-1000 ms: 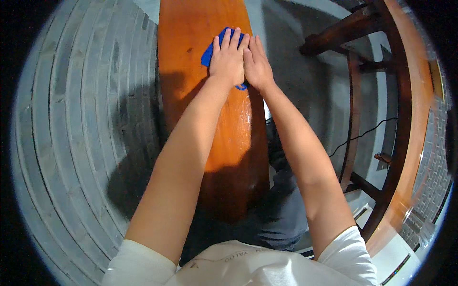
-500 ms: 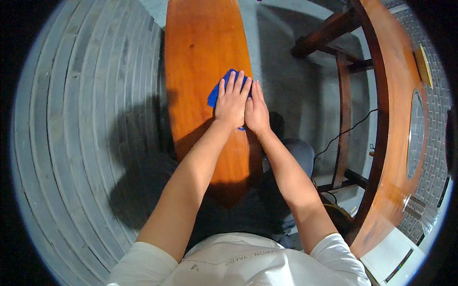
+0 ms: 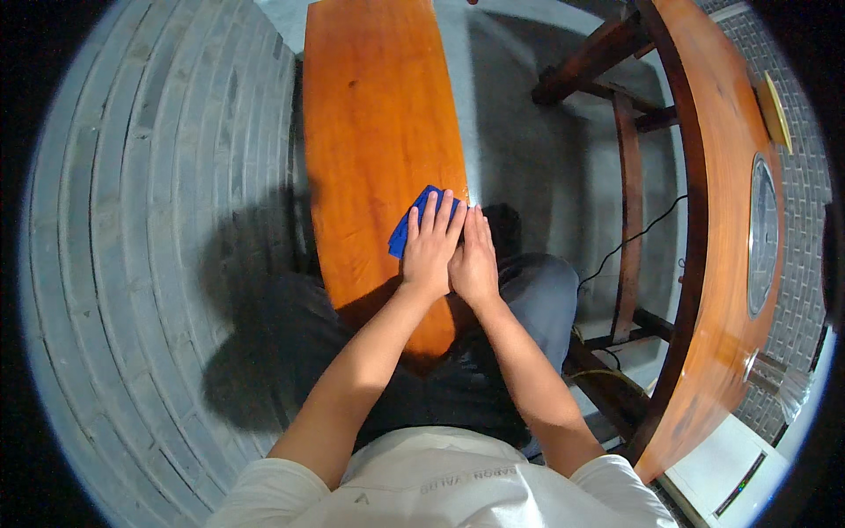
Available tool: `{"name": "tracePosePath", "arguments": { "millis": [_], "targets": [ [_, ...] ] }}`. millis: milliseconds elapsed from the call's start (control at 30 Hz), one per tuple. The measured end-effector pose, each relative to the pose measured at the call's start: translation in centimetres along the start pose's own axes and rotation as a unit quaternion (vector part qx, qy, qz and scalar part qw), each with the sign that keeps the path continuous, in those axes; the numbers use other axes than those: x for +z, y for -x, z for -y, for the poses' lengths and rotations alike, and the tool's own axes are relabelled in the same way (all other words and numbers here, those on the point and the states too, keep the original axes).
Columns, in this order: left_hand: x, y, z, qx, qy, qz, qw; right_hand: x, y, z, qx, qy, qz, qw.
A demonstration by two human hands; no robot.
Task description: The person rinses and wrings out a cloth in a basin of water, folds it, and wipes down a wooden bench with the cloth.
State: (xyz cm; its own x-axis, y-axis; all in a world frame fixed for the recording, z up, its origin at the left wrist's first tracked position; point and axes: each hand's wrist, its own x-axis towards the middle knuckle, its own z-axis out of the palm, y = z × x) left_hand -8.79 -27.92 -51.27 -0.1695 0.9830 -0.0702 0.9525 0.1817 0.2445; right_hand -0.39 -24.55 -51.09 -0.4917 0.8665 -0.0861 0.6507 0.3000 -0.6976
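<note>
A blue cloth [image 3: 403, 234] lies on the glossy orange-brown wooden bench [image 3: 378, 114] close to its right edge. My left hand [image 3: 429, 253] rests flat on it with the fingers spread, covering much of the cloth. Beside it, my right hand [image 3: 476, 264] is pressed along the bench's right edge, fingers straight and close together. The two hands touch at the thumb side. Whether some cloth lies under the right palm is hidden.
A grey brick wall [image 3: 167, 220] runs along the left of the bench. To the right stands a wooden table [image 3: 731, 211] with a round dark inset [image 3: 764, 236]. A black cable [image 3: 635, 236] hangs by its legs. My knees [image 3: 539, 304] flank the bench's near end.
Both hands and the blue cloth have slid along the bench toward me. The far stretch of the bench's right edge is now uncovered.
</note>
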Motion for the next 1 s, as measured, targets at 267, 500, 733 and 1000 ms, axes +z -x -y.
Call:
{"name": "tracePosePath", "arguments": {
  "millis": [267, 500, 733, 1000],
  "targets": [
    [1.6, -1.7, 1.9, 0.002, 0.025, -0.012, 1.000, 2.7, -2.0, -0.3, 0.038, -0.019, -0.053, 0.998],
    [1.5, -4.7, 4.2, 0.025, 0.051, -0.027, 0.998, 4.0, -5.5, -0.1, 0.065, -0.002, -0.068, 0.996],
    [1.6, -7.8, 5.8, 0.031, 0.042, -0.046, 0.998, 4.3, -8.8, -0.1, 0.041, -0.003, -0.079, 0.996],
    [1.6, -12.8, 8.0, 0.025, 0.047, -0.059, 0.997, 5.2, -14.9, -1.0, 0.005, 0.014, -0.105, 0.994]
  ]
}}
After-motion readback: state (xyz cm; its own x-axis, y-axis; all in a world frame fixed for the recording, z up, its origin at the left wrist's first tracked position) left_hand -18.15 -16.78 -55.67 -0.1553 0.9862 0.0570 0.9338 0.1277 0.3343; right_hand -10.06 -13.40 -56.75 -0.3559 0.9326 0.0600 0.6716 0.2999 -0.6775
